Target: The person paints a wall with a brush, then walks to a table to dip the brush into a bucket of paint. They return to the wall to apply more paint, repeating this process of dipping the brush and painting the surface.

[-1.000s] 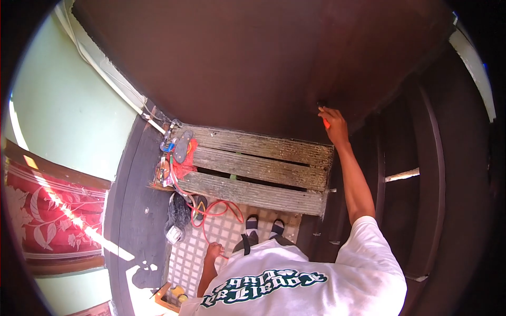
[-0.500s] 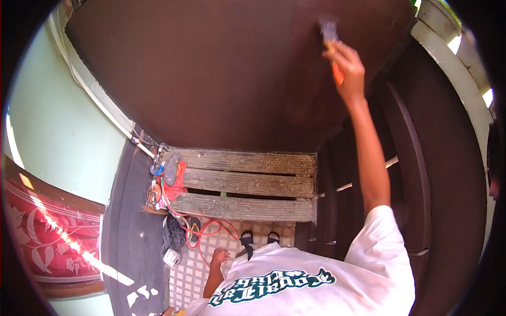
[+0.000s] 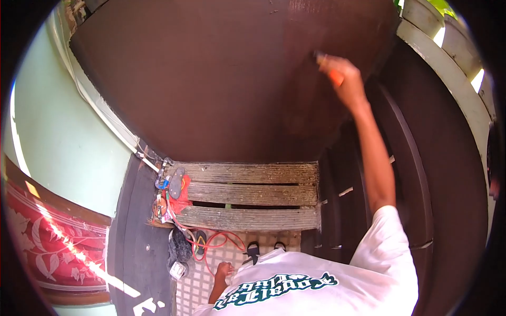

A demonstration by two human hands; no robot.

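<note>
My right hand (image 3: 345,79) is raised high and shut on an orange-handled paintbrush (image 3: 328,68), whose bristles touch the big dark brown panel (image 3: 221,79) that stands upright in front of me. The brush end is blurred. My left hand (image 3: 225,271) hangs low by my hip, fingers loosely curled, close to a red cord (image 3: 217,241) on the floor; whether it holds anything I cannot tell.
A weathered wooden pallet (image 3: 253,196) lies on the floor under the panel, with a sandal (image 3: 176,182), red cloth and small items at its left end. Dark brown boards (image 3: 421,174) lean at the right. A pale green wall (image 3: 47,142) and red patterned fabric (image 3: 52,247) are on the left.
My right hand first swept the brush up from the panel's lower edge to near its top, then came down a little. The view tilted upward.
</note>
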